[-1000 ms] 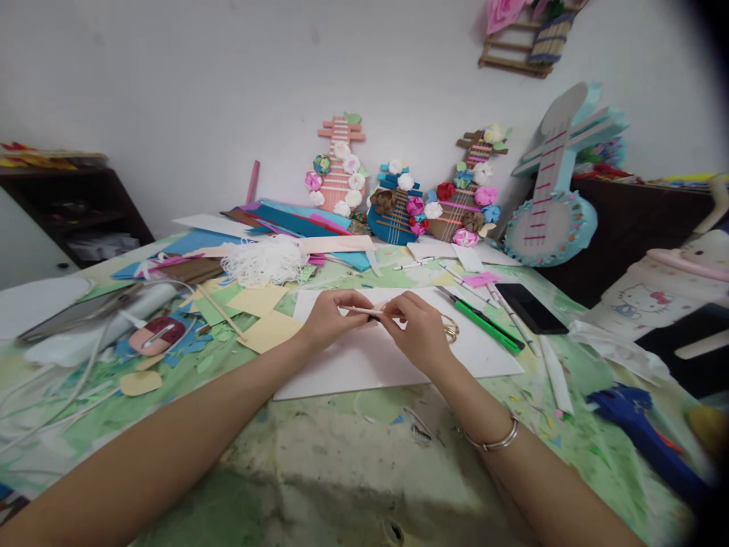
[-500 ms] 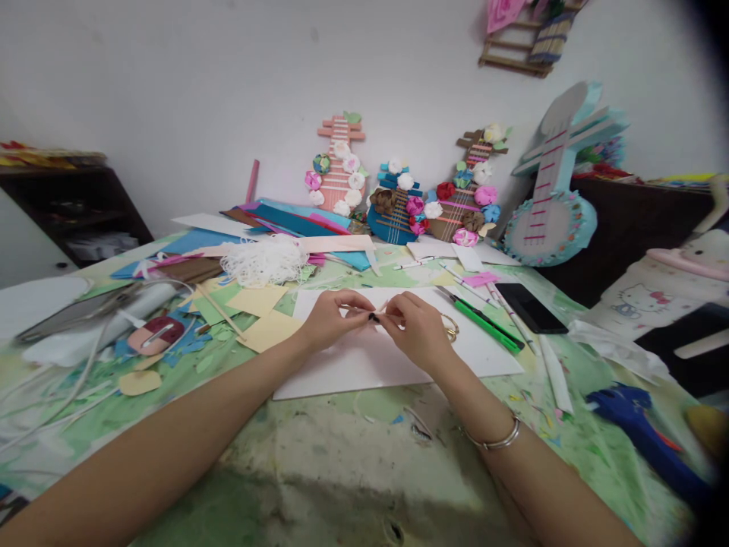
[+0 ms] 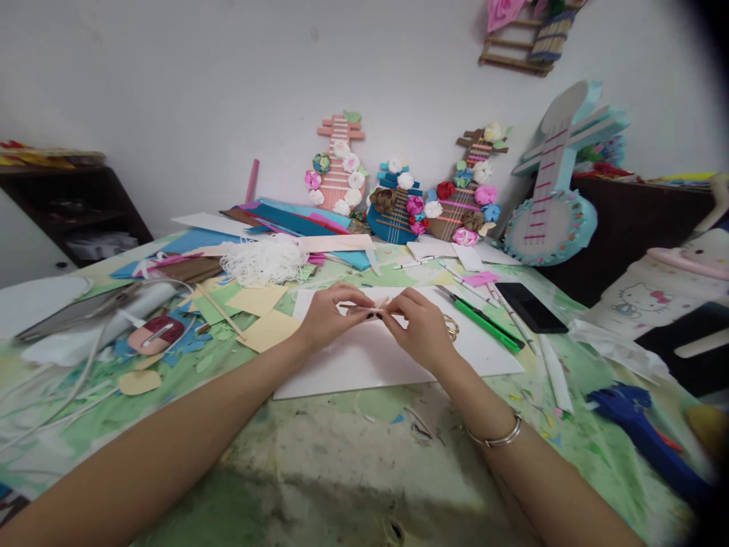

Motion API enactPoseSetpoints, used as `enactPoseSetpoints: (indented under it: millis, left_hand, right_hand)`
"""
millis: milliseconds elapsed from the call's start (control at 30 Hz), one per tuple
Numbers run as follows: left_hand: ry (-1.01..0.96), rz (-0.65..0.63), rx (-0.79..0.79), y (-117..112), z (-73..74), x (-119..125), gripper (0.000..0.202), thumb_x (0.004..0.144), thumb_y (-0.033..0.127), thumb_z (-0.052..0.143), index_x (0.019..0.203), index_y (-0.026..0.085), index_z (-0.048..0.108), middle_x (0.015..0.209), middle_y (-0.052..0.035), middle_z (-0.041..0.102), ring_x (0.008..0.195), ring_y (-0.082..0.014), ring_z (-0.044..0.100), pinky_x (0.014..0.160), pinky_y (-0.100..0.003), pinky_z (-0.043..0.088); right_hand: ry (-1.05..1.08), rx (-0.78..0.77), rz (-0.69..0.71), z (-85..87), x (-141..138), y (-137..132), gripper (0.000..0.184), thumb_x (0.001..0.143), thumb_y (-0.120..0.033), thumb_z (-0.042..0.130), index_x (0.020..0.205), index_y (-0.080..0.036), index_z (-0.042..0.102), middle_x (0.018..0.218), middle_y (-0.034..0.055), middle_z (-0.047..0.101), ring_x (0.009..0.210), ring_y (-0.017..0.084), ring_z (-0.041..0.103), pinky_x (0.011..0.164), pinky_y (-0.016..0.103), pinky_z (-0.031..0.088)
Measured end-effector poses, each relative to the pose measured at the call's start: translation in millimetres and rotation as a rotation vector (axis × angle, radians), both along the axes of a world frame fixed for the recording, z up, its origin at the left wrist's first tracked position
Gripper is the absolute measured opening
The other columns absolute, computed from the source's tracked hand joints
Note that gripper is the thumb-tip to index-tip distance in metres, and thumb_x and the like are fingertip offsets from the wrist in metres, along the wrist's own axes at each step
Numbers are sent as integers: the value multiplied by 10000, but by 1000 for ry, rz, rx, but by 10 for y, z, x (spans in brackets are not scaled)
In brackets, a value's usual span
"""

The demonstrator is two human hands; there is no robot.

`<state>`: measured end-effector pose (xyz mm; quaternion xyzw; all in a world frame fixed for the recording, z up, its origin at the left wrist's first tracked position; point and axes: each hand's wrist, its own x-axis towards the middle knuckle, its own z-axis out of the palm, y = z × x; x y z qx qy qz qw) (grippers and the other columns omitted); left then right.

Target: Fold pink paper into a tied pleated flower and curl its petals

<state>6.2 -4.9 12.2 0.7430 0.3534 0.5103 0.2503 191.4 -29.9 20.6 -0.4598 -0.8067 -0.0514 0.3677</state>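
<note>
My left hand (image 3: pixel 328 317) and my right hand (image 3: pixel 420 325) meet over a white sheet (image 3: pixel 364 361) in the middle of the table. Both pinch a small pale pink strip of paper (image 3: pixel 380 304) between thumbs and fingertips, fingers curled. The strip is mostly hidden by the fingers. A silver bangle (image 3: pixel 497 438) is on my right wrist. Gold scissors (image 3: pixel 451 327) lie just right of my right hand, and a green craft knife (image 3: pixel 484 320) lies beyond them.
Paper guitars with paper flowers (image 3: pixel 399 203) lean on the back wall, with a large blue one (image 3: pixel 551 199) at the right. Coloured paper scraps and white string (image 3: pixel 263 260) lie at left. A black phone (image 3: pixel 529 307), a white tube (image 3: pixel 555 372) and a blue glue gun (image 3: pixel 638 429) are at right.
Both hands have shifted slightly away from me and worked the pink strip; it now shows shorter between the fingertips than a second ago.
</note>
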Motion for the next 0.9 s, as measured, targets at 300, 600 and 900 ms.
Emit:
enactPoseSetpoints:
  millis: [300, 600, 900]
  left_hand:
    - [20, -22, 14, -10, 2, 13, 145, 674, 284, 704, 781, 186, 712, 806, -75, 675, 830, -193, 613, 758, -295, 482]
    - [-7, -40, -18, -43, 21, 23, 143, 647, 275, 716, 744, 172, 703, 812, -80, 676, 814, -192, 615, 758, -301, 492]
    - [-117, -99, -133, -25, 10, 24, 173, 647, 307, 722, 722, 152, 706, 792, -68, 640, 792, -171, 614, 677, -268, 537]
  right_hand:
    - [-11, 51, 27, -27, 4, 13, 105, 828, -187, 528, 730, -190, 563, 780, 43, 583, 753, 153, 551, 646, 247, 413]
    - [14, 22, 2, -3, -25, -29, 140, 816, -182, 538, 678, -190, 558, 758, 22, 571, 624, 112, 516, 564, 219, 372]
    - [37, -3, 85, 13, 3, -23, 73, 819, -232, 537, 775, -193, 580, 837, 38, 589, 696, 122, 543, 615, 228, 406]
